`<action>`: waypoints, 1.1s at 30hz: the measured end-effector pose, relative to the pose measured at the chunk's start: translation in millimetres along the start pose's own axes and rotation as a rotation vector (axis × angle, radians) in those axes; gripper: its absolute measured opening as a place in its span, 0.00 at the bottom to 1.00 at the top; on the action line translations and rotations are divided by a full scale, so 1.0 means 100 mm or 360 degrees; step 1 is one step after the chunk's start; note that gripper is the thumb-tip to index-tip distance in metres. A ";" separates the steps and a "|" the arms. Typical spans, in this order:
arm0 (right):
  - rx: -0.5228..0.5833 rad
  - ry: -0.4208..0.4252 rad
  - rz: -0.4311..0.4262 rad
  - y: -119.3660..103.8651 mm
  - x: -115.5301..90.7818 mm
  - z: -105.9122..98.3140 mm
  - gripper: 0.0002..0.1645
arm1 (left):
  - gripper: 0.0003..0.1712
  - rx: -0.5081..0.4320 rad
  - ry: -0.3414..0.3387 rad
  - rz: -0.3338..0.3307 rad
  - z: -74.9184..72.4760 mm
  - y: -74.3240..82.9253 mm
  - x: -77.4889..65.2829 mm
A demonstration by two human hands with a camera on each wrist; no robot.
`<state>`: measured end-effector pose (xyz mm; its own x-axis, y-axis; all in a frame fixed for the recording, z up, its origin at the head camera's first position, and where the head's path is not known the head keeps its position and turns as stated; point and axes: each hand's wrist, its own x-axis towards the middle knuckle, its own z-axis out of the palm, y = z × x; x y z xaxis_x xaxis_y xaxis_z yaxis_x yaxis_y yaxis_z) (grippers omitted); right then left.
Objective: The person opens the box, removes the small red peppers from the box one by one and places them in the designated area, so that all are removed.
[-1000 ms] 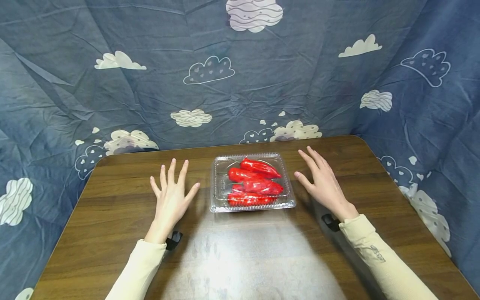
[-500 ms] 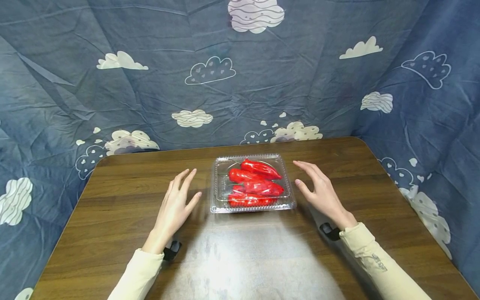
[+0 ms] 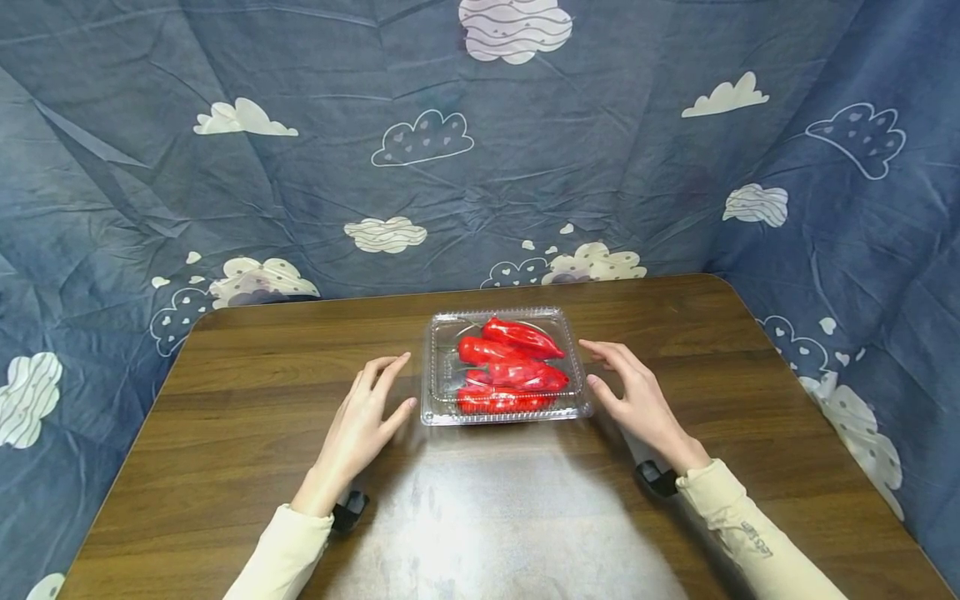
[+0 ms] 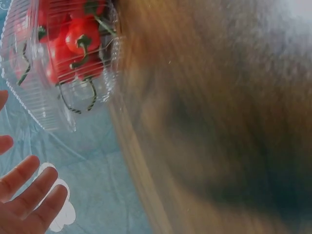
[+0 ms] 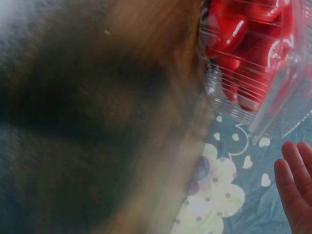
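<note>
Filling the upper half of the head view, a blue cloud-print cloth point(image 3: 315, 75) stands behind the wooden table point(image 3: 210, 400), whose far edge crosses mid-frame, wood spreading both sides. At centre sits a see-through box point(image 3: 450, 418). The left hand point(image 3: 358, 427) and right hand point(image 3: 641, 398) flank it, fingers loosely bent, gripping nothing; a narrow gap separates the left, the right's contact unclear. Red peppers point(image 3: 517, 375) lie inside.

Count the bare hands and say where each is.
2. The left hand is left of the clear, rectangular plastic box of glossy red peppers; the right hand is right of it. Neither is hidden.
</note>
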<state>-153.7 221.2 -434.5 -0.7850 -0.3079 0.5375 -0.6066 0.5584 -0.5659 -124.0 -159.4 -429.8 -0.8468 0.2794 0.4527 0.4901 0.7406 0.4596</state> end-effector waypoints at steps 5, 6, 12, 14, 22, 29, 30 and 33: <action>0.0026 -0.0021 0.0047 0.00 -0.07 0.03 0.29 | 0.37 -0.0041 -0.0039 -0.0029 0.06 0.00 -0.03; 0.0026 -0.0026 0.0061 0.00 -0.09 0.04 0.29 | 0.36 -0.0052 -0.0049 -0.0036 0.07 0.00 -0.04; 0.0029 -0.0049 0.0115 -0.01 -0.16 0.07 0.30 | 0.35 -0.0129 -0.0108 -0.0102 0.13 0.01 -0.08; 0.0034 -0.0058 0.0132 -0.01 -0.18 0.08 0.31 | 0.35 -0.0149 -0.0116 -0.0122 0.15 0.01 -0.09; 0.0076 -0.0104 0.0180 -0.01 -0.26 0.10 0.34 | 0.33 -0.0233 -0.0137 -0.0182 0.23 0.03 -0.12; 0.0076 -0.0114 0.0238 0.00 -0.29 0.14 0.33 | 0.32 -0.0471 -0.0110 -0.0241 0.30 0.05 -0.14; 0.0076 -0.0113 0.0247 0.00 -0.29 0.14 0.33 | 0.32 -0.0511 -0.0106 -0.0248 0.31 0.05 -0.14; 0.0074 -0.0112 0.0286 -0.01 -0.30 0.15 0.32 | 0.30 -0.0607 -0.0075 -0.0271 0.35 0.06 -0.14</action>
<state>-131.3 218.0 -459.6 -0.8872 -0.2602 0.3811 -0.4595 0.5735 -0.6782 -116.5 -137.7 -459.8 -0.9265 0.2067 0.3145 0.3763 0.5017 0.7789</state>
